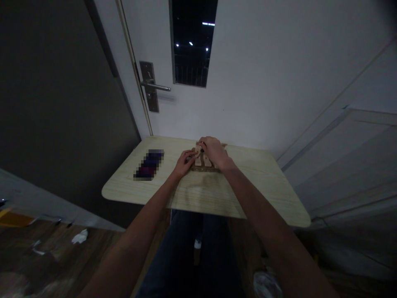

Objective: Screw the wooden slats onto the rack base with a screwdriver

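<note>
On the small pale table lies a brown wooden board (203, 169) with several light wooden pieces (207, 161) set on it, like a wooden puzzle. My left hand (184, 162) is curled round the board's left edge, its fingertips on the nearest light piece. From above, my right hand (214, 150) reaches over the board's far right part with its fingers bent down and drawn together. By those fingertips shows a small dark spot (202, 150), too small to name. My right hand hides much of the board, and whatever it pinches is not visible.
The pale wood-grain tabletop (248, 186) stands against a white door with a metal handle (155, 87) and a dark window (194, 41). A pixelated phone-like rectangle (149, 164) lies left of my hands. Below, crumpled white paper (80, 236) rests on the floor.
</note>
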The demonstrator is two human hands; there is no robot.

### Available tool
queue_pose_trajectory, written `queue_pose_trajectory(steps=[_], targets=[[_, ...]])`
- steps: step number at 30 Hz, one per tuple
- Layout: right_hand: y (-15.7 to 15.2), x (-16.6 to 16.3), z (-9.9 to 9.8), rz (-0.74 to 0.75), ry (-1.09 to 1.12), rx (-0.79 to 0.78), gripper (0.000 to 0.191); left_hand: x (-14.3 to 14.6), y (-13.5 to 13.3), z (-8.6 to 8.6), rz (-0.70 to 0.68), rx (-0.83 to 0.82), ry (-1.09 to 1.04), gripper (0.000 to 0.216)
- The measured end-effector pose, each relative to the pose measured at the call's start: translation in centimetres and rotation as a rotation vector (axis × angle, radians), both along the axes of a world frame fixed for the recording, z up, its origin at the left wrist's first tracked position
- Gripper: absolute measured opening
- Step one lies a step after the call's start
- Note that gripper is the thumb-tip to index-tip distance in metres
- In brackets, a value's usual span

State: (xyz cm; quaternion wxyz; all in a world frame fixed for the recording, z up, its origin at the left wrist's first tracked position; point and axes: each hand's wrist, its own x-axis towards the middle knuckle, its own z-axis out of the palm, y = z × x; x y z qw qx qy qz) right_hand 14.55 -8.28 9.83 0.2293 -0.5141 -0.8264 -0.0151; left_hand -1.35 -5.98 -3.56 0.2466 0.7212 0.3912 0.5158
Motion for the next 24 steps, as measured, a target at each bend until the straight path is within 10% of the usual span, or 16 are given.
queue_pose_trajectory(steps=[13, 24], targets=[[-0.4, -0.3, 0.4, 0.156, 0.124, -0.020, 0.038, 0.1, 0.0, -0.3, -0.031, -0.001, -0.070, 0.031], [0.4, -0.8, 1.1, -0.121, -0.041, 0.061, 0.026, 0.1, -0.3, 0.3, -0.029, 0.020, -0.052, 0.029]])
